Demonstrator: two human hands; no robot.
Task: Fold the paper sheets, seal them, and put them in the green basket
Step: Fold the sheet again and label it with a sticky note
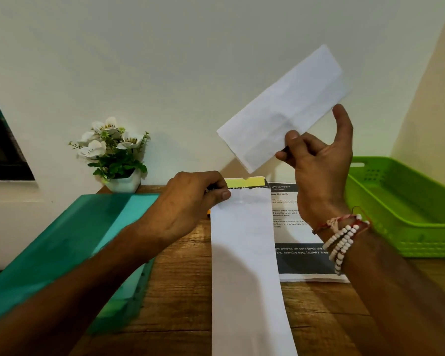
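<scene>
My right hand (pixel 319 160) holds a folded white paper sheet (pixel 283 109) up in the air above the table, pinched between thumb and fingers at its lower edge. My left hand (pixel 195 199) rests on the table with curled fingers at the top left corner of a long folded white sheet (pixel 247 265) that lies lengthwise on the wood. Something small and dark shows under those fingers; I cannot tell what. The green basket (pixel 406 201) stands at the right, a little beyond my right wrist.
A printed page (pixel 301 263) lies under the long sheet's right side. A yellow pad (pixel 244 182) sits at the sheet's far end. A teal tray (pixel 70 247) fills the left. A white pot of flowers (pixel 113 152) stands by the wall.
</scene>
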